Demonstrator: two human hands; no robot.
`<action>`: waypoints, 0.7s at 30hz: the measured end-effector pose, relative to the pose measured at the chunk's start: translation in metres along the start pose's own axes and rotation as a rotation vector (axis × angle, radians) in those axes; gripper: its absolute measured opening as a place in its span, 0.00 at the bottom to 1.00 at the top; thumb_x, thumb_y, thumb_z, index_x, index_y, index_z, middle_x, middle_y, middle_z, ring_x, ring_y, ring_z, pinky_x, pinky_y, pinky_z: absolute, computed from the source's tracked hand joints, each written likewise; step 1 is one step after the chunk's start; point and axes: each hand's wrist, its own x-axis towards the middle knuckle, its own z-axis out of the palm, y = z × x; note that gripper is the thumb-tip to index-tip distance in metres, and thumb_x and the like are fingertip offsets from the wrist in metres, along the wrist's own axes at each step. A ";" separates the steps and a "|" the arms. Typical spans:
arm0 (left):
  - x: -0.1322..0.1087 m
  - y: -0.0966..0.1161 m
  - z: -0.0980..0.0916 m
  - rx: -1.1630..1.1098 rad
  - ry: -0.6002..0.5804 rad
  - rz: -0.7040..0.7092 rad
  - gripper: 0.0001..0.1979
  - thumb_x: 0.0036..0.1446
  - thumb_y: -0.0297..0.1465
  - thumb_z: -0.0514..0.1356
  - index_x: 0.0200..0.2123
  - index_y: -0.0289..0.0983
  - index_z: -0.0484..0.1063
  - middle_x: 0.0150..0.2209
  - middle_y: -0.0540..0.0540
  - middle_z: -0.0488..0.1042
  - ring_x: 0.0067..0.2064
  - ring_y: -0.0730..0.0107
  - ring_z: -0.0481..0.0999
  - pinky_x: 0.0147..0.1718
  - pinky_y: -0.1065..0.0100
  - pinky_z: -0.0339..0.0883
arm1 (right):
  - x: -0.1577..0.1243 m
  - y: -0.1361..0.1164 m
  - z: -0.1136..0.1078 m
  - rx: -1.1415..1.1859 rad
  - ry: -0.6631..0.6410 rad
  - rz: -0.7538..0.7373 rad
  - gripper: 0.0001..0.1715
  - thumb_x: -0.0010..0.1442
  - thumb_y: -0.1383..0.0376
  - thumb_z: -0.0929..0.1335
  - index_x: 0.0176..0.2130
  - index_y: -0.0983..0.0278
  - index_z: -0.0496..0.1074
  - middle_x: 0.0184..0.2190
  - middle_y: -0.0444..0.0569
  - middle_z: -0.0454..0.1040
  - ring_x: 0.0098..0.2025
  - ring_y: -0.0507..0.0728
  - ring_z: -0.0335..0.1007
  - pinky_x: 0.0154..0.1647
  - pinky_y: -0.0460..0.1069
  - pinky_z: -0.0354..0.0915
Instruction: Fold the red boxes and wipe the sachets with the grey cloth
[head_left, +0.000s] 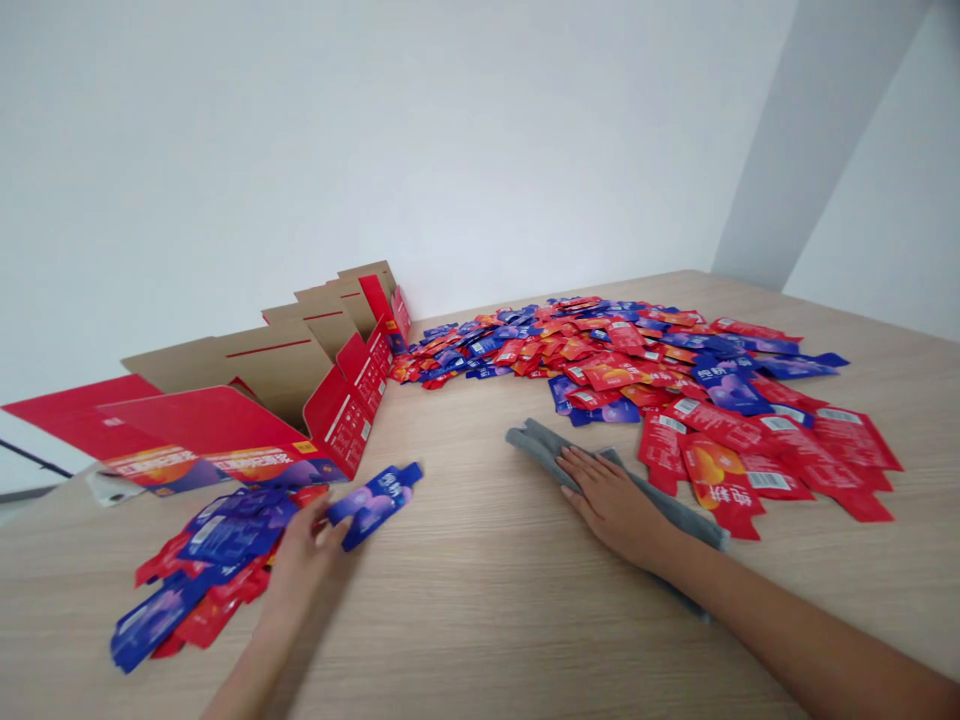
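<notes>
The grey cloth (541, 448) lies in loose folds on the wooden table (480, 610), and the right hand (609, 500) rests on top of it, palm down, its fingers stretched out and close together rather than curled around anything. Well to the left of the cloth, the left hand (311, 540) holds a blue packet (377, 503) in a narrow pinch near one end, thumb on top, with the packet's free end pointing toward the cloth. A bit of red shows just behind those fingers; I cannot tell whether it is held too or only lies behind them. Farther left of the cloth, a small pile (225, 555) of blue and red packets overlaps in a loose stack, right beside the left wrist. Behind the cloth and curving around to its right side spreads a much larger heap (600, 345) of red and blue packets, many showing white barcode labels. Its nearest part comes close to the cloth's right edge, where a red packet with orange fruit printed on it (718, 478) lies face up. Off to the left of the cloth and farther back, red cardboard boxes (300, 425) stand open in a row, flaps raised, brown insides showing, in front of a pale wall (450, 150).
</notes>
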 end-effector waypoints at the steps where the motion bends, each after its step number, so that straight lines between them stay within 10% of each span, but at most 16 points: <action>1: 0.003 -0.011 -0.010 0.103 0.109 0.069 0.24 0.44 0.45 0.57 0.43 0.40 0.68 0.43 0.45 0.73 0.49 0.49 0.70 0.50 0.49 0.63 | 0.000 -0.003 0.001 -0.002 -0.003 -0.005 0.27 0.65 0.60 0.55 0.58 0.68 0.61 0.60 0.57 0.60 0.62 0.60 0.51 0.60 0.62 0.51; 3: 0.004 -0.023 -0.020 0.241 0.191 0.218 0.26 0.47 0.46 0.55 0.48 0.40 0.65 0.50 0.42 0.69 0.55 0.49 0.65 0.55 0.49 0.58 | 0.001 -0.009 0.001 -0.014 -0.012 -0.012 0.27 0.65 0.60 0.55 0.58 0.70 0.61 0.59 0.58 0.60 0.62 0.60 0.51 0.61 0.61 0.51; 6: 0.000 -0.018 -0.003 0.268 0.012 0.368 0.25 0.54 0.43 0.51 0.53 0.38 0.63 0.54 0.39 0.66 0.57 0.54 0.64 0.56 0.52 0.58 | 0.003 -0.013 -0.001 -0.019 -0.022 -0.021 0.27 0.65 0.60 0.55 0.58 0.71 0.61 0.59 0.57 0.60 0.62 0.60 0.51 0.61 0.61 0.51; 13: 0.047 0.026 0.101 0.430 -0.237 0.445 0.24 0.60 0.38 0.47 0.57 0.36 0.60 0.58 0.39 0.63 0.61 0.59 0.59 0.58 0.53 0.53 | 0.002 -0.014 -0.003 0.047 -0.015 -0.005 0.26 0.64 0.60 0.57 0.58 0.68 0.62 0.60 0.57 0.59 0.62 0.61 0.52 0.60 0.62 0.52; 21: 0.150 0.079 0.193 0.547 -0.127 0.274 0.32 0.60 0.41 0.47 0.62 0.27 0.49 0.63 0.30 0.50 0.64 0.49 0.49 0.59 0.51 0.47 | 0.006 -0.017 -0.006 0.121 -0.086 0.028 0.27 0.64 0.60 0.59 0.59 0.66 0.60 0.61 0.54 0.57 0.63 0.60 0.49 0.62 0.61 0.50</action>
